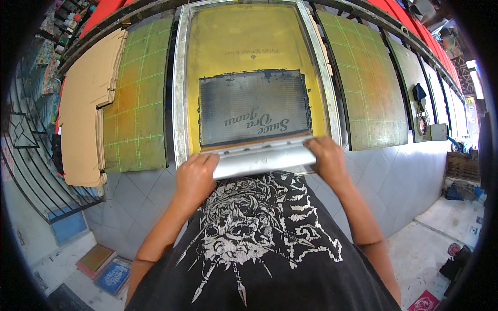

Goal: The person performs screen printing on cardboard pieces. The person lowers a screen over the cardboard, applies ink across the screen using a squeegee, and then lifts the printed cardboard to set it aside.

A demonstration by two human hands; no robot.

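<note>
A wide squeegee (264,158) with a silver metal handle and a brown blade edge lies across the near end of a screen printing frame (181,78). My left hand (196,173) grips its left end, and my right hand (327,158) grips its right end. The frame has pale metal sides and a yellow mesh (244,39). Just beyond the squeegee, a dark ink-covered rectangle (244,101) with lettering spreads over the mesh. Dark ink streaks edge this rectangle. What lies under the screen is hidden.
Green-brown boards with bright grid lines flank the frame, a left board (137,98) and a right board (365,83). Cut cardboard sheets (85,114) overlap the left board. A roll of tape (422,126) hangs at the right. Framed screens (111,274) lie on the floor, lower left.
</note>
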